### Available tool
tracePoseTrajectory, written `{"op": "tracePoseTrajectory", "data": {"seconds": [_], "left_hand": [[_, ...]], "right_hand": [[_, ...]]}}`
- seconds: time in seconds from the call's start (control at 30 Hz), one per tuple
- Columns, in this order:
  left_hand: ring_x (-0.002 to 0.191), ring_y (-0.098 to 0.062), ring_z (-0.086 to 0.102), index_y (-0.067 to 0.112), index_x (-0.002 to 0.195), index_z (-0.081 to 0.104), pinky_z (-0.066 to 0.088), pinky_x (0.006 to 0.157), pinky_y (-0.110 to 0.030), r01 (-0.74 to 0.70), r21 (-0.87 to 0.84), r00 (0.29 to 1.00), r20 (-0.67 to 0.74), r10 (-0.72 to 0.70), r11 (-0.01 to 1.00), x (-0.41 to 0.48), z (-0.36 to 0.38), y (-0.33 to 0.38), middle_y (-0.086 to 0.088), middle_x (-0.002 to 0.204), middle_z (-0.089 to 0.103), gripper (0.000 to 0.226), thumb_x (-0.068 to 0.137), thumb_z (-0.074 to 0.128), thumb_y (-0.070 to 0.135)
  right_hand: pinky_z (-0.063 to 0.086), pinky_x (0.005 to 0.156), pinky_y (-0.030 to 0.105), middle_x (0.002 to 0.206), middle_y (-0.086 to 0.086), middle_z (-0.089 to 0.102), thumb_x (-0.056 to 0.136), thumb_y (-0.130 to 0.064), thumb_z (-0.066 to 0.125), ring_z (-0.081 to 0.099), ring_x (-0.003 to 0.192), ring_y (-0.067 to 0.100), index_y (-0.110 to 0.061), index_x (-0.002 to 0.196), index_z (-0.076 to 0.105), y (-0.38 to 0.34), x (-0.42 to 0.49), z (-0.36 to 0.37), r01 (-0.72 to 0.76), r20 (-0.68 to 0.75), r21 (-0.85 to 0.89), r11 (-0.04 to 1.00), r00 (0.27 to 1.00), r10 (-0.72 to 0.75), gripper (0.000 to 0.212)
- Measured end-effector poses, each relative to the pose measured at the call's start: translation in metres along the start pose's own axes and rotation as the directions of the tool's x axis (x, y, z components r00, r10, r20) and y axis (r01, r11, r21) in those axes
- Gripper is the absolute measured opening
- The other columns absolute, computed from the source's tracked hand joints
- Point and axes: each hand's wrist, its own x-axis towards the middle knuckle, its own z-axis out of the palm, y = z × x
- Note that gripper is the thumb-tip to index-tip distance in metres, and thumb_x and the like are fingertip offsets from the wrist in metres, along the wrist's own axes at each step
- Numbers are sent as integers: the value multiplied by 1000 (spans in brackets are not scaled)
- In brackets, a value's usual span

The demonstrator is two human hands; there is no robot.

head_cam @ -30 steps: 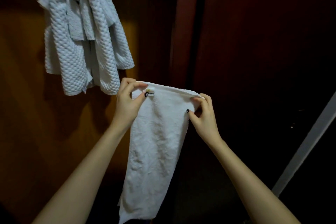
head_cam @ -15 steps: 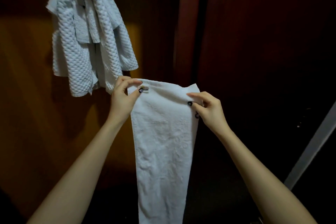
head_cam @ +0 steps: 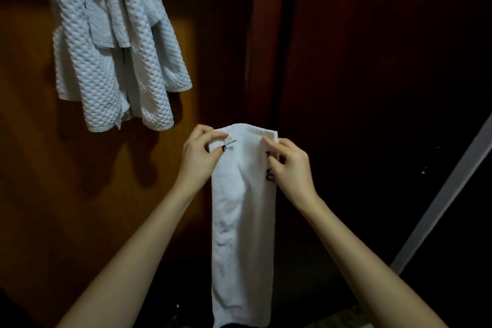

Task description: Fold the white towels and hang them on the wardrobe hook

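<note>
Holds the white towel point(head_cam: 242, 208) as a narrow hanging strip before the wardrobe point(head_cam: 372, 74), below-right of the draped waffle towel point(head_cam: 111, 48). Clamps left hand point(head_cam: 198, 157) and right hand point(head_cam: 290, 165) on its top corners. Risks losing the fold through a light pinch, or dislodging the draped towel.

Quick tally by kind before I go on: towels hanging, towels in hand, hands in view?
Hanging: 1, the waffle towel, a bundle whose layers I cannot count
In hand: 1, the plain towel
Hands: 2, left hand and right hand, both pinching its top edge
Total: 4
</note>
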Motion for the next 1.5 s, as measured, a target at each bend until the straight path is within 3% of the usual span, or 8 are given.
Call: {"op": "tracePoseTrajectory", "data": {"seconds": [0.27, 0.4, 0.63, 0.77, 0.9, 1.1, 1.3, 1.5], "left_hand": [[76, -1, 49, 20, 101, 71, 38, 64, -10, 39, -152, 993, 114, -22, 988, -18, 18, 4, 10, 89, 50, 22, 93, 56, 6], [79, -5, 51, 22, 104, 69, 40, 68, -11, 139, -263, 982, 165, -97, 955, -19, 14, -3, 8, 92, 51, 17, 93, 59, 13], [80, -1, 55, 25, 91, 68, 44, 69, -13, 192, -368, 977, 162, -140, 910, -31, 15, -7, 7, 94, 57, 24, 83, 69, 2], [83, 3, 58, 22, 87, 73, 44, 71, -12, 179, -413, 982, 124, -139, 893, -31, 7, -10, 7, 89, 61, 18, 86, 67, 5], [81, 3, 57, 25, 83, 73, 43, 69, -10, 187, -449, 980, 149, -133, 874, -25, -3, -14, 4, 89, 60, 20, 85, 69, 5], [84, 3, 57, 27, 84, 74, 42, 72, -9, 152, -426, 981, 178, -82, 892, -17, -13, -16, 5, 90, 60, 20, 83, 70, 7], [81, 8, 55, 13, 78, 72, 38, 78, -6, 156, -320, 978, 184, -100, 934, -9, -25, -13, 9, 86, 58, 11, 78, 75, 2], [74, 1, 54, 14, 77, 71, 40, 71, -8, 109, -256, 983, 171, -66, 960, 1, -42, -7, 6, 85, 58, 15, 77, 75, 0]], "right_hand": [[49, 85, 16, 110, 2, 67, 88, 5, 58, 61, 97, 4, -10, 125, 65, -26, -11, 23, -34, 119, 137, 990, 993, 18, 41], [53, 92, 30, 114, 4, 70, 89, 3, 54, 66, 103, 13, -12, 129, 61, -25, -9, 18, -148, 208, 183, 972, 972, 109, 44], [54, 92, 31, 101, 5, 73, 95, 3, 46, 70, 98, 13, -16, 128, 49, -22, -9, 16, -293, 337, 416, 861, 929, 154, 38], [47, 89, 25, 105, -1, 61, 90, -7, 62, 59, 101, 11, -14, 112, 65, -16, -3, 7, -96, 109, 161, 982, 991, 79, 23], [37, 102, 21, 124, -7, 48, 85, -18, 72, 44, 122, 7, -25, 107, 67, -6, 4, -11, -148, 303, 23, 989, 943, 134, 24], [54, 79, 38, 96, 3, 67, 85, -18, 73, 64, 87, 19, -17, 95, 66, -11, 9, -8, -126, 450, 65, 990, 889, 84, 12], [53, 73, 46, 82, 4, 67, 89, -19, 66, 66, 80, 21, -17, 83, 60, -13, 20, -7, -42, 450, -12, 999, 892, 43, 8], [46, 59, 27, 77, 7, 65, 86, -29, 71, 58, 67, 8, -17, 76, 58, -23, 42, -3, -3, 472, 15, 1000, 882, -4, 21]]}}
